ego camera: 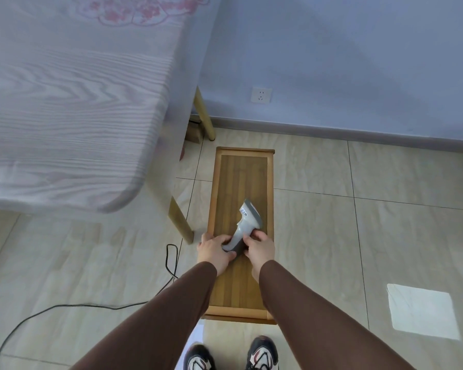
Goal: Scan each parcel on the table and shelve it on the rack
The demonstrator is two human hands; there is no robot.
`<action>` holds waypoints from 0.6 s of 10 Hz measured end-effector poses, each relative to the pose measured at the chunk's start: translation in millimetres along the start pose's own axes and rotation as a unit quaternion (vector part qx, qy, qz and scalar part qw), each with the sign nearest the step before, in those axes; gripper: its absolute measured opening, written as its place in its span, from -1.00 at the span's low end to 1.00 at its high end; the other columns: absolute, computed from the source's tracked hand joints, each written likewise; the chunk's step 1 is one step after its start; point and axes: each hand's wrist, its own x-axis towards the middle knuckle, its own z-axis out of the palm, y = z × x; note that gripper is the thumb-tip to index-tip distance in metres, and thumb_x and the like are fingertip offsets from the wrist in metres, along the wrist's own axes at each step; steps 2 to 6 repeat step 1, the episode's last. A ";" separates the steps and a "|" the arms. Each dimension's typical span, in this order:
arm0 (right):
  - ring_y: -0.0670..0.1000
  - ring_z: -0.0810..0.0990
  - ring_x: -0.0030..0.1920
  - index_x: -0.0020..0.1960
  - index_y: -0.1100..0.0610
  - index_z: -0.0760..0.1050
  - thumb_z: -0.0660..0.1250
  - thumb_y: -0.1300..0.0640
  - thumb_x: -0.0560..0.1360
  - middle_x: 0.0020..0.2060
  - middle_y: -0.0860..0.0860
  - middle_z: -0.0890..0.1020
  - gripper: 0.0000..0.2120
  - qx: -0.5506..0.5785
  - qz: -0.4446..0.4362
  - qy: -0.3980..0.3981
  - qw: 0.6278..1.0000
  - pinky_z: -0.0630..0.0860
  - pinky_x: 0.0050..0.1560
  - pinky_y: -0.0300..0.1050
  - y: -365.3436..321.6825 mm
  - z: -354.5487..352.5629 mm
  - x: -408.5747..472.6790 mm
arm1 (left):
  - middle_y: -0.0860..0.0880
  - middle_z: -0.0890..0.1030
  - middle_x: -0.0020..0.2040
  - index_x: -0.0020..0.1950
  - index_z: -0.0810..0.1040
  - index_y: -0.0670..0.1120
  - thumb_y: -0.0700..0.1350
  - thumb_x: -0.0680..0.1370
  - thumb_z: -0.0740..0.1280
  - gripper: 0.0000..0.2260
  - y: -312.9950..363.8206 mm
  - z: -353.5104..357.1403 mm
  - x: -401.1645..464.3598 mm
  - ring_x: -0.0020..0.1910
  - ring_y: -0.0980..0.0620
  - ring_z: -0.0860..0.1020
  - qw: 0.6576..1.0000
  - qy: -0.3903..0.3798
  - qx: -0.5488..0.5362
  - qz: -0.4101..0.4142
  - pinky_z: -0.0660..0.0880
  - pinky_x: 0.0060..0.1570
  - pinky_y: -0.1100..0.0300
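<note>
— What's over on the left?

— The table (72, 108), under a pale wood-grain cloth with pink flowers at the far end. A black cable (64, 307) trails over the tiled floor below it.

— And the hands?

— Both are on the scanner (245, 225), low over a narrow wooden bench (241, 172) beside the table. The left hand (214, 251) curls round the butt of the handle; the right hand (258, 248) pinches the handle just above. The scanner's head points away toward the wall, and I can't tell if it rests on the bench or is lifted clear.

— Any parcels?

— None that I can make out from here.

— Further right?

— A white wall socket (261, 94) above the skirting, and a bright patch of sunlight (422, 311) on the tiles.
</note>
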 end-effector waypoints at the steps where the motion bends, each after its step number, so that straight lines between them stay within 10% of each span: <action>1: 0.14 0.56 0.36 0.49 0.14 0.46 0.37 0.21 0.63 0.28 0.08 0.61 -0.57 -0.022 0.013 -0.008 1.000 0.47 0.46 0.12 -5.3 -4.1 -13.1 | -0.12 0.25 0.53 0.59 0.38 0.08 0.01 0.60 0.44 -0.44 -0.7 -4.3 -13.5 0.50 -0.18 0.29 1.000 0.009 -0.028 -0.010 0.30 0.52 -0.04; 6: 0.14 0.56 0.36 0.49 0.14 0.46 0.37 0.21 0.63 0.28 0.08 0.61 -0.57 -0.022 0.013 -0.008 1.000 0.47 0.46 0.12 -5.3 -4.1 -13.1 | -0.12 0.25 0.53 0.59 0.38 0.08 0.01 0.60 0.44 -0.44 -0.7 -4.3 -13.5 0.50 -0.18 0.29 1.000 0.009 -0.028 -0.010 0.30 0.52 -0.04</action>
